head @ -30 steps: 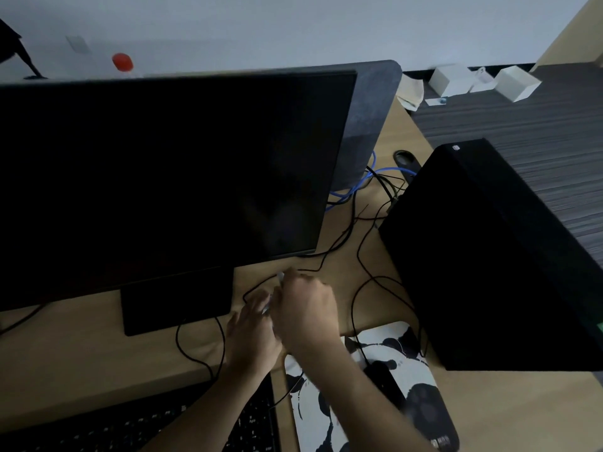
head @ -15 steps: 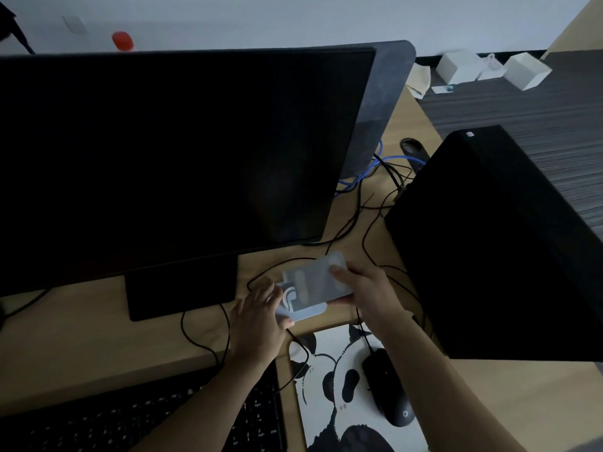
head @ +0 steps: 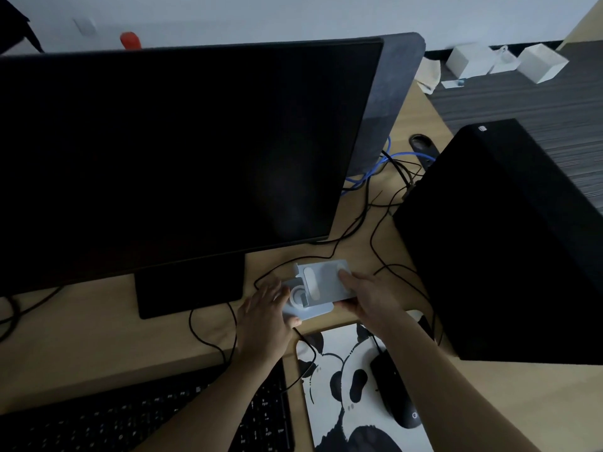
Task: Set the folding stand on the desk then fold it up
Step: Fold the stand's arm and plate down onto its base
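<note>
The folding stand (head: 318, 287) is pale grey-blue plastic, with a flat base and a hinged top plate carrying oval pads. It rests on the wooden desk (head: 98, 331) just right of the monitor's foot. My left hand (head: 264, 316) grips the base at its left edge, thumb under the front rim. My right hand (head: 365, 296) holds the top plate at its right side, fingers over one pad. The plate lies low over the base, tilted slightly up at the back.
A large dark monitor (head: 169, 158) fills the left. A black computer tower (head: 509, 243) stands to the right. Black cables (head: 375, 230) trail around the stand. A panda mouse mat (head: 342, 386) with a black mouse (head: 394, 396) and a keyboard (head: 146, 419) lie near me.
One second ago both hands were bunched over the stand, hiding it. Since then they have spread apart, the stand shows between them, and its top plate has come lower over the base.
</note>
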{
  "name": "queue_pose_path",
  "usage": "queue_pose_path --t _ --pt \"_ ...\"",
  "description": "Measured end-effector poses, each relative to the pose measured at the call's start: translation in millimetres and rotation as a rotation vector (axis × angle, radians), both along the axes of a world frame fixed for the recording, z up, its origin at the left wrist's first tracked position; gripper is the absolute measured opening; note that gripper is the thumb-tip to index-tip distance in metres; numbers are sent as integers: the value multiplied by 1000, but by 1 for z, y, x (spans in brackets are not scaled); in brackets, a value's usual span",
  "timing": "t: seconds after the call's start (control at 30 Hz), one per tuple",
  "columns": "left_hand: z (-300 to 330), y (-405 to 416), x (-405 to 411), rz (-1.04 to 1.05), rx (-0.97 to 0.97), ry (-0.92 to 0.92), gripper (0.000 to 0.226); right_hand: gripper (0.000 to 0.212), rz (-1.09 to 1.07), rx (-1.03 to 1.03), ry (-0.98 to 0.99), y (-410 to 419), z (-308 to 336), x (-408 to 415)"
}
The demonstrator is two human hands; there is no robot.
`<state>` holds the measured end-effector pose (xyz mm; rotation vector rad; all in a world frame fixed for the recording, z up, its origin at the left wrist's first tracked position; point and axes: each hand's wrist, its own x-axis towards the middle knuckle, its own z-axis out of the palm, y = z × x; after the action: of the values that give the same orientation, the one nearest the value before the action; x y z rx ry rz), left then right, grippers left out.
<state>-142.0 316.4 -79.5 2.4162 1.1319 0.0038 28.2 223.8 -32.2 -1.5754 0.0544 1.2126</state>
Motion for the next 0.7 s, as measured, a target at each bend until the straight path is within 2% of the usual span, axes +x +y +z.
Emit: queue_pose_path --t 0.23,0.5,0.6,0.7 --pt "-1 -1 -2 -17 1 -16 61 42 58 -79 -98 2 3 -7" --pt "-4 0 -5 -46 7 -60 64 30 164 -155 -284 8 11 -16" --pt "-4 1 -4 4 -26 -60 64 21 225 -174 -350 18 16 -20" --pt "-5 5 -9 8 -57 -122 64 27 264 -212 -403 22 18 -22"
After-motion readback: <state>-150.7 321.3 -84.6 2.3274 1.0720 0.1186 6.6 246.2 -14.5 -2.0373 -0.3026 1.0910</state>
